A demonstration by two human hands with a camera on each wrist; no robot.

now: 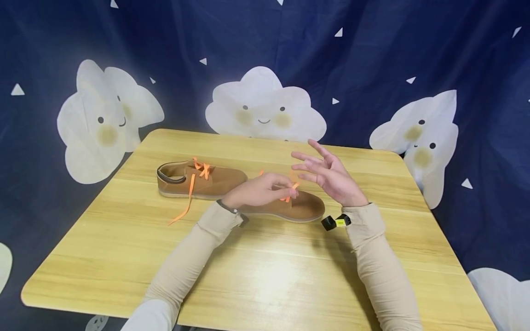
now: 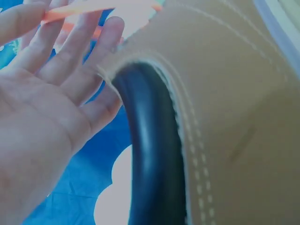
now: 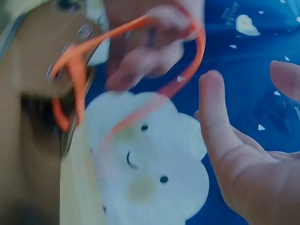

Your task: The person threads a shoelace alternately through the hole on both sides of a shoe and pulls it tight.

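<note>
My left hand (image 1: 262,189) reaches over a brown shoe (image 1: 307,208) on the table and pinches its orange shoelace (image 3: 129,29) between thumb and fingers. In the right wrist view the lace runs up from the eyelets to that hand, bends over and trails down, partly blurred. Beside it, just to the right, my right hand (image 1: 333,179) is raised with its fingers spread and nothing in it. The left wrist view shows the shoe's dark padded collar (image 2: 152,140) close by. My left forearm and hand hide the heel end of this shoe in the head view.
A second brown shoe (image 1: 225,181) lies to the left, its orange lace (image 1: 191,195) hanging over the side onto the wooden table (image 1: 124,257). Behind the table hangs a dark blue curtain (image 1: 182,37) with white clouds. A small black camera (image 1: 329,223) sits on my right wrist.
</note>
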